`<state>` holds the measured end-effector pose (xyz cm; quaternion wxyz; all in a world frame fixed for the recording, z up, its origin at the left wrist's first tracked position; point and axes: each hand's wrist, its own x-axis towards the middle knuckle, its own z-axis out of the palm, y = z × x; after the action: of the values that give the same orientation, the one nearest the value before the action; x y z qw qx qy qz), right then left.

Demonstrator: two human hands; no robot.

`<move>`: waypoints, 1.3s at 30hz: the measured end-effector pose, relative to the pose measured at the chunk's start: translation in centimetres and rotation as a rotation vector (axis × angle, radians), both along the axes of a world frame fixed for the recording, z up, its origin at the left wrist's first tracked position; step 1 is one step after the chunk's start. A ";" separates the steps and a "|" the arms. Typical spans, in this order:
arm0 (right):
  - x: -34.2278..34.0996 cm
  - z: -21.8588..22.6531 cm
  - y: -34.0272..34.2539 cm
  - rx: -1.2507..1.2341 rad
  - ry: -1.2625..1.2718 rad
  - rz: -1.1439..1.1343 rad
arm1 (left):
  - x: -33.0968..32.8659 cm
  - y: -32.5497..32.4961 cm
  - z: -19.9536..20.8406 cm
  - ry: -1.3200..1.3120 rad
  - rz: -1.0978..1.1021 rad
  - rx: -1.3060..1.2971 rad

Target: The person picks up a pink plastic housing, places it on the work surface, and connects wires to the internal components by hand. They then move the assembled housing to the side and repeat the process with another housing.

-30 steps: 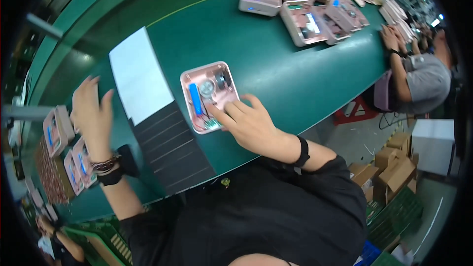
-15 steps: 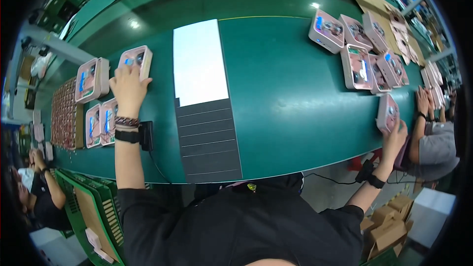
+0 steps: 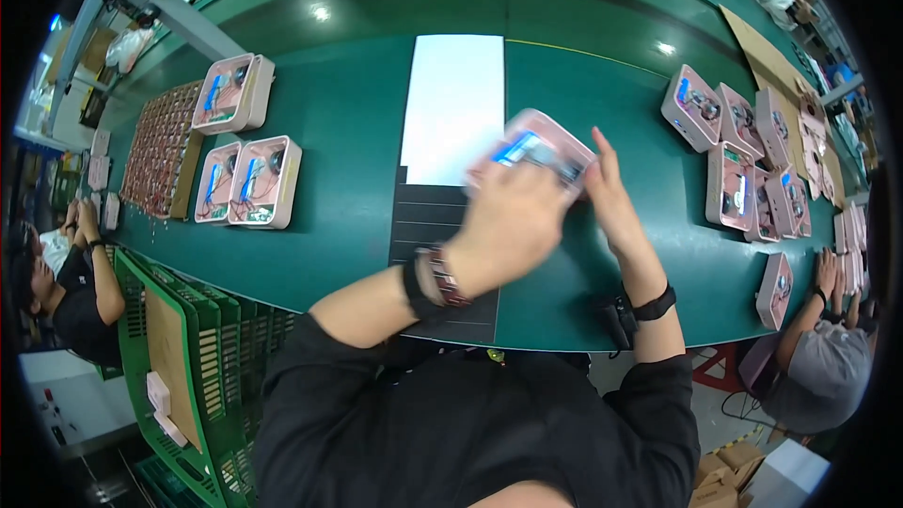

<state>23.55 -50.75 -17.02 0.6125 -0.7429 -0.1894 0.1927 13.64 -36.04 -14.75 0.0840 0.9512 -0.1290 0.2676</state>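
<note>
Marks on the cardboard box (image 3: 720, 482), far right of the white sheet (image 3: 456, 103) and nearer the wearer, were too small to read, and the frame's edge cut the box off. The pink casing (image 3: 541, 146) in hand lay turned askew over the white sheet's lower right edge; motion blur smeared its blue and grey insides, and whether it touched the table could not be told. The left hand (image 3: 513, 226) covered its near side with curled fingers, too blurred to show whether they gripped. The right hand (image 3: 613, 198), right of the white sheet, was spread, its straight fingers beside the casing's rim. The left forearm hid part of the lined dark panel (image 3: 425, 214) just below the white sheet. A black object (image 3: 617, 323) by the right wrist was hard to identify. Well right of the white sheet, clustered casings (image 3: 738, 155) partly hid one another; beyond them, a co-worker (image 3: 828, 367) was partly lost at the dark rim.
</note>
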 end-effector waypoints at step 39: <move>-6.9 -3.7 18.1 -0.242 -0.909 0.249 | -2.1 18.6 -5.1 0.275 0.157 -0.629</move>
<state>16.69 -32.69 -20.70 0.3492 -0.7894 -0.5014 -0.0590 11.54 -17.43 -19.82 0.3687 0.9128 0.0457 0.1694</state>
